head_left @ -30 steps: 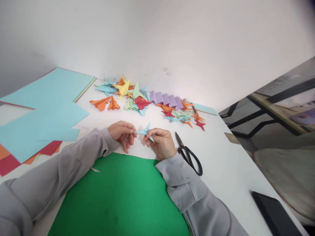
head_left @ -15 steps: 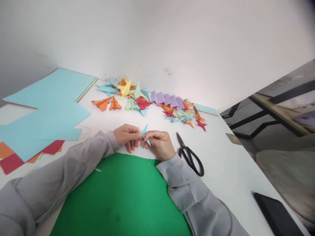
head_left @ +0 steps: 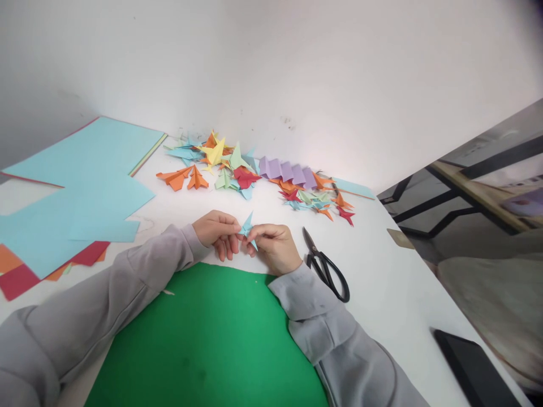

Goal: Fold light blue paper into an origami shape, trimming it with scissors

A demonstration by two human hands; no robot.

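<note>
Between my two hands is a small light-blue origami piece with pointed tips, held above the far edge of a green sheet. My left hand pinches its left side between thumb and forefinger, the other fingers curled below. On its right side my right hand pinches it with thumb and fingertips, covering part of the folds. One tip points up and another slants down past the right fingers. Black-handled scissors lie just right of my right hand, blades pointing away.
Folded paper planes in several colours are heaped along the wall, beside a purple pleated paper strip. Light-blue sheets and red and orange scraps lie at left. A black phone-like device rests near the table's right edge.
My left fingers have shifted slightly left, so more of the blue piece shows between the hands. My right hand keeps its pinch. The other things lie as before.
</note>
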